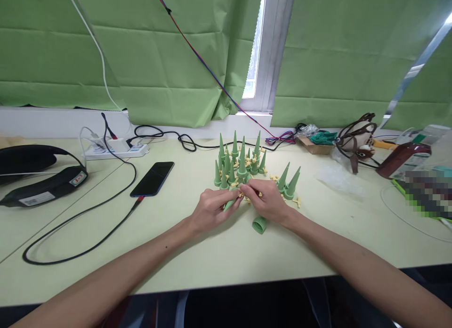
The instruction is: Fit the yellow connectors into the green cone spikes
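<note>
My left hand is closed around a green cone-shaped plant-watering spike, much of it hidden by the fingers. My right hand meets it at the fingertips, pinching a small yellow T-shaped valve against the spike; the fingers partly cover the contact. Below my right hand a green spike lies on its side, its round open end facing me. Just beyond both hands stands a group of upright green spikes. Two more spikes stand to the right, near loose yellow valves.
A black phone on a charging cable lies to the left, with a white power strip behind it. Dark padded gear sits far left. At right are a plastic bag, a cardboard box and a dark red bottle.
</note>
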